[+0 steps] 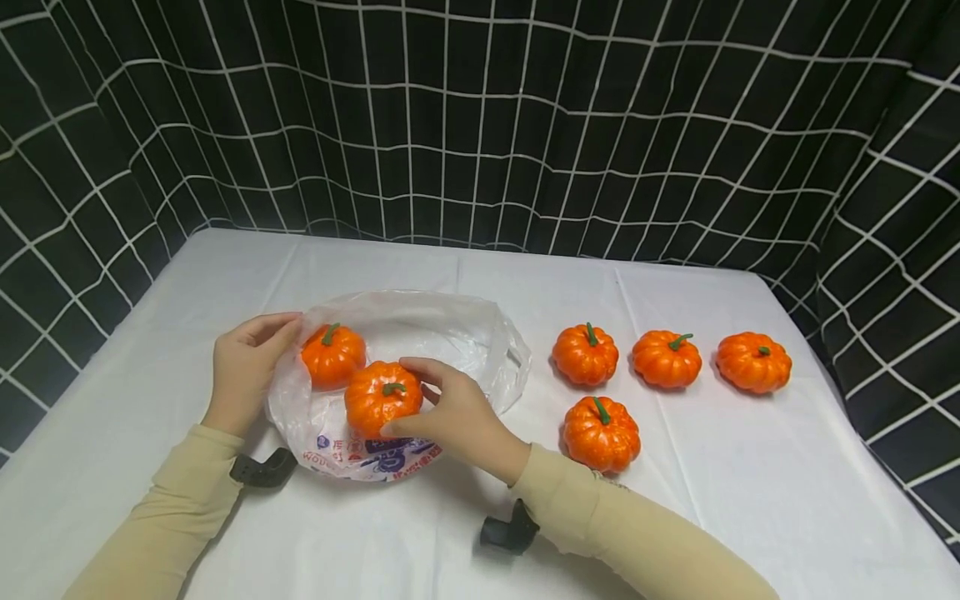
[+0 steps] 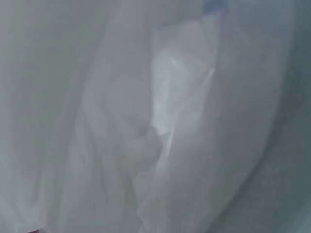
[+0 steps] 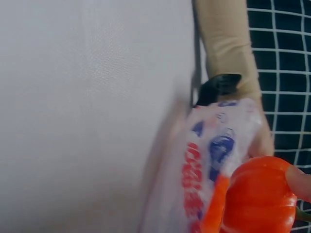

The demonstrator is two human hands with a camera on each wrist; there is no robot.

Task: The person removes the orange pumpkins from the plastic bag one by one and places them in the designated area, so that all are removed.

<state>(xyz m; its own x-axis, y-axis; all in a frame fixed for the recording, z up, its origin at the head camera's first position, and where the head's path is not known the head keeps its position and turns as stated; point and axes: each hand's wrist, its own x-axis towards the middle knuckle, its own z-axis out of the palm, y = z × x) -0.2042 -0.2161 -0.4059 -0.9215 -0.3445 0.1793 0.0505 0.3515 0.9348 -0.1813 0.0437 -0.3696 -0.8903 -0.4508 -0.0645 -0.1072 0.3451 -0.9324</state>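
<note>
My right hand (image 1: 457,412) grips an orange pumpkin (image 1: 381,398) with a green stem, over the mouth of a white plastic bag (image 1: 450,317). Thumb and fingers sit on the pumpkin's right side. Another pumpkin (image 1: 333,358) lies inside the bag at its left. At the bag's left edge, my left hand (image 1: 251,362) pinches the plastic rim between thumb and fingers. The right wrist view has the held pumpkin (image 3: 260,196) in front of the bag's red and blue print (image 3: 194,179). Blurred bag plastic (image 2: 184,97) fills the left wrist view.
Right of the bag, three pumpkins stand in a row: one nearest the bag (image 1: 586,355), a middle one (image 1: 666,360) and an outer one (image 1: 753,363). A further pumpkin (image 1: 602,435) sits in front, beside my right sleeve. Black grid-patterned cloth (image 1: 480,125) hangs behind the white table (image 1: 750,500).
</note>
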